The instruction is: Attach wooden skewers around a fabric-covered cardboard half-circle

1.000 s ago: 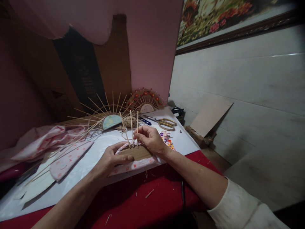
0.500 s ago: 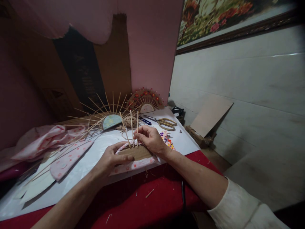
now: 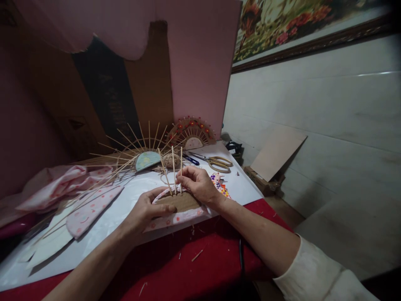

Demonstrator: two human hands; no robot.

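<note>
A half-round cardboard piece (image 3: 183,202) edged with pink patterned fabric lies at the front of the white sheet (image 3: 125,205). Three thin wooden sticks (image 3: 173,167) stand up from its curved far edge. My left hand (image 3: 145,211) presses on the left side of the piece, thumb on the cardboard, fingers curled over the rim. My right hand (image 3: 198,183) pinches the rightmost stick near its base. Both forearms reach in from below.
Behind lie a blue half-round with radiating sticks (image 3: 145,159), a beaded fan shape (image 3: 191,133), a twine ball (image 3: 171,159), gold scissors (image 3: 216,162) and a blue pen (image 3: 191,159). Pink fabric (image 3: 59,184) and loose long sticks (image 3: 84,194) sit left. Red cloth (image 3: 194,259) covers the table front.
Almost nothing has changed. My right hand has shifted very slightly on the stick; the view has dipped a little.
</note>
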